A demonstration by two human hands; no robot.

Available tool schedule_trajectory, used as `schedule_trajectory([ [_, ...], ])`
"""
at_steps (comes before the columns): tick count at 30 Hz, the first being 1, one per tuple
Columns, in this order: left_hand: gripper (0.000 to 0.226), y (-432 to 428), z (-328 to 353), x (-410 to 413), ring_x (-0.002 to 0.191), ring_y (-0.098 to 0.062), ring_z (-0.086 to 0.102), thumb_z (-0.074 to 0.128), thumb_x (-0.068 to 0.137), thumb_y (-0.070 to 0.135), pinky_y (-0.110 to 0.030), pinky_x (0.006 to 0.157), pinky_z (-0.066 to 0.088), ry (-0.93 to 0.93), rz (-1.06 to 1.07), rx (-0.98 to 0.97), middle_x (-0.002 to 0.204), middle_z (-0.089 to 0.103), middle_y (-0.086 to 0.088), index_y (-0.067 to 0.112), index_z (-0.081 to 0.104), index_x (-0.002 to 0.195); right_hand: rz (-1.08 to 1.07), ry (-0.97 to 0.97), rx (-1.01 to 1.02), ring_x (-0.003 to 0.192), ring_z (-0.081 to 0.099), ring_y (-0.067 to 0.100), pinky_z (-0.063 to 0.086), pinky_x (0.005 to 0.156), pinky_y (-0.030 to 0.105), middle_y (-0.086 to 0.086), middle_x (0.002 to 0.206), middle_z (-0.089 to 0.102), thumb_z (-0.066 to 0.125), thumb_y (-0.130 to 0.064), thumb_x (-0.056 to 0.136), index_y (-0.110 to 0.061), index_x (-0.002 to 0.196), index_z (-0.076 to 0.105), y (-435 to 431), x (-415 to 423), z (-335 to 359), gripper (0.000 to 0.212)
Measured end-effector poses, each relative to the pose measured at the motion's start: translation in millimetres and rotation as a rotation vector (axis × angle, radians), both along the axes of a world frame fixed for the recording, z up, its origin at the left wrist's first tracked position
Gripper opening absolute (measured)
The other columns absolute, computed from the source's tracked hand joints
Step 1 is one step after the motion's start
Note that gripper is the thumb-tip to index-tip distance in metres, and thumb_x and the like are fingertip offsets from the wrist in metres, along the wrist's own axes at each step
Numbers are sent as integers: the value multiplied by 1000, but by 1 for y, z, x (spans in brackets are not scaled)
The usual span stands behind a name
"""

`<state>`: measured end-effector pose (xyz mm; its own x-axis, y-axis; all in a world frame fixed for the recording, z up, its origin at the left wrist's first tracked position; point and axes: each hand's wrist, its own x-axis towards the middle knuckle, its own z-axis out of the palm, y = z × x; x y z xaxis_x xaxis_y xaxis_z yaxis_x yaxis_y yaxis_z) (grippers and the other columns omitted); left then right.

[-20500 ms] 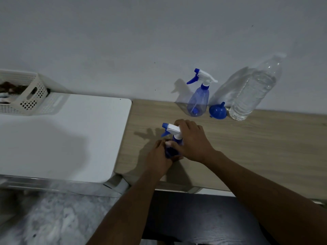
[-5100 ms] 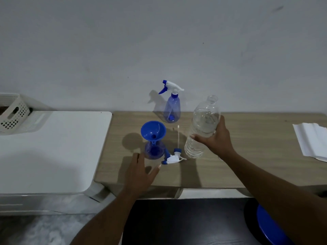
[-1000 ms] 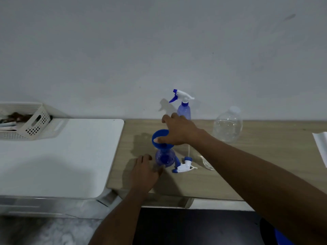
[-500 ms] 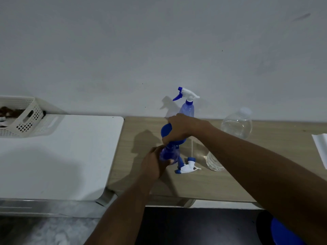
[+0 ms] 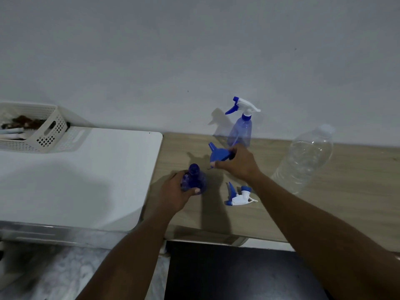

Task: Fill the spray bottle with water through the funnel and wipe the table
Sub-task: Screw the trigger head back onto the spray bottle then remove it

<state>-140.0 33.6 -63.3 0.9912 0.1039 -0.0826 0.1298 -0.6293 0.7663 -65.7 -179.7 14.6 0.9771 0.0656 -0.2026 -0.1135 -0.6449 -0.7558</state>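
The light wooden table (image 5: 324, 202) carries everything for the task. On it the tall clear plastic water bottle (image 5: 307, 156) stands well right of the hands; I cannot tell if water remains inside. At far left, the white lattice plastic basket (image 5: 43, 133) holds dark, blurred items. A 2nd translucent blue spray bottle (image 5: 240, 131), trigger fitted, stands by the wall. The left hand (image 5: 175, 193) wraps its fingers round the small open-necked blue spray bottle (image 5: 193, 178), upright near the table's left edge. The right hand (image 5: 238, 163) pinches the blue plastic funnel (image 5: 218, 153), apart from that neck. The white-and-blue trigger head (image 5: 239, 197) lies loose between the arms. Filling looks finished; recapping and wiping remain.
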Motion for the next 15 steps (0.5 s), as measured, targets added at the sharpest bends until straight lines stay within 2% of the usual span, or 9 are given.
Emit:
schedule_trajectory([
  [3,63,13,0,-6,92,-11,64,88,70,39,-27,79,51,-7,11,47,109,63,10,26,60,124,-27,11,-14,96,58,15,47,80,29,-3,108,57,89,-46,64,-20,119,49,11,-20,-49,72],
  [6,65,25,-3,-10,92,-11,66,88,66,44,-35,81,58,-22,24,50,111,67,7,29,61,123,57,-102,-321,93,55,17,43,85,37,-4,104,57,79,-67,61,-24,115,49,12,-31,-77,75],
  [10,66,30,-8,-11,94,-13,67,88,65,45,-42,83,59,-37,17,37,113,66,4,28,60,123,168,-181,-628,112,55,24,38,93,43,1,114,63,70,-70,66,-23,115,54,7,-31,-85,70],
  [13,69,30,-9,-11,95,-14,67,86,65,48,-42,84,59,-47,6,36,114,66,4,26,60,125,211,-142,-648,122,50,25,37,97,46,0,127,59,68,-68,69,-26,127,52,2,-29,-78,74],
  [15,69,28,-7,-11,96,-14,67,87,66,48,-38,85,58,-46,-5,50,115,66,4,26,60,126,241,-117,-607,125,48,26,39,99,45,2,132,55,70,-59,73,-25,132,51,-9,-32,-68,71],
])
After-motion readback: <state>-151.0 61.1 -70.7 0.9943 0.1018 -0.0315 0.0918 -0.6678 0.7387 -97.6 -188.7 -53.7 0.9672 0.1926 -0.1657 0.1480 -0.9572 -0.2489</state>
